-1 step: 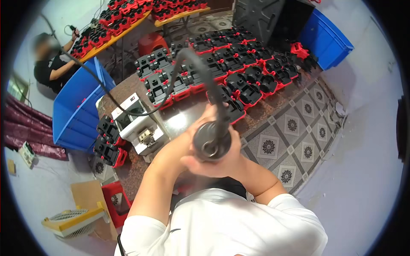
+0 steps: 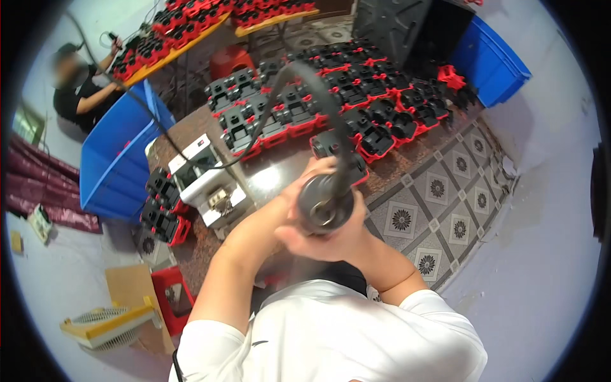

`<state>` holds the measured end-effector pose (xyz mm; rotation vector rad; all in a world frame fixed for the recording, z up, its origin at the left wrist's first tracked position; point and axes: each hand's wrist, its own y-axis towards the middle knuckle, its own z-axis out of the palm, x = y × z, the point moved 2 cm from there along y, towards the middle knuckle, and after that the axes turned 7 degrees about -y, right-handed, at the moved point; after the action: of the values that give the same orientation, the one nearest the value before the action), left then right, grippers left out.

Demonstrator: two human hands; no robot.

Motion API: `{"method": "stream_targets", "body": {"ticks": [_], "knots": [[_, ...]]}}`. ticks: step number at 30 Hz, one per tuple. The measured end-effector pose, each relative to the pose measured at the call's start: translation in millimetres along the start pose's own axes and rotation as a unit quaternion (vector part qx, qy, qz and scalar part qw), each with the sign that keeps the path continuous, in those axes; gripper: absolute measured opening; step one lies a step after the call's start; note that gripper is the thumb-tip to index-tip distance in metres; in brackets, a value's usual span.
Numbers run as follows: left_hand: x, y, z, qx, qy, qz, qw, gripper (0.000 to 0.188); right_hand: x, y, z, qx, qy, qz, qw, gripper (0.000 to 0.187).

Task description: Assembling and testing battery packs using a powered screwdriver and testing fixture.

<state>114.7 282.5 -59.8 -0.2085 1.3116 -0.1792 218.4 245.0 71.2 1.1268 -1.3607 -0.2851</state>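
Fingers of both hands clamp a round black tool [image 2: 326,204] with a hose, right hand [image 2: 331,239] beneath, left hand [image 2: 305,181] beside, above the bench [image 2: 273,175].

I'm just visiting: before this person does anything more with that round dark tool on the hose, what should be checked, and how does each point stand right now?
1. Grip: both the left hand and right hand wrap the round dark hose-fed tool: ok.
2. Black hose arcs over the table without a visible kink: ok.
3. Black-and-red plastic part sits right under the tool: ok.
4. Tool tip seated on that part: cannot tell, hands hide it.
5. White box-shaped device stands beside the left forearm, apart from the hands: ok.
6. The seated person at the far table is well away: ok.
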Motion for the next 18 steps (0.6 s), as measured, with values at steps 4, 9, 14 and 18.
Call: {"method": "stream_targets", "body": {"ticks": [4, 9, 14, 18], "knots": [[48.6, -49.5, -22.4, 0.013, -0.090, -0.094, 0.991, 0.072, -9.0, 2.2, 0.4, -0.026, 0.119, 0.097, 0.988, 0.051], [77.0, -172.1, -71.7, -0.126, -0.190, -0.079, 0.970, 0.052, -43.0, 20.7, 36.0, -0.055, 0.196, 0.056, 0.977, 0.044], [105.5, -282.6, -120.7, -0.357, -0.299, 0.017, 0.885, 0.049, -58.2, 23.9, 117.2, -0.078, 0.315, 0.092, 0.941, 0.048], [120.7, -308.5, -139.7, -0.485, -0.327, 0.101, 0.805, 0.043, -67.9, 17.9, 160.4, -0.007, 0.274, 0.031, 0.961, 0.039]]}}
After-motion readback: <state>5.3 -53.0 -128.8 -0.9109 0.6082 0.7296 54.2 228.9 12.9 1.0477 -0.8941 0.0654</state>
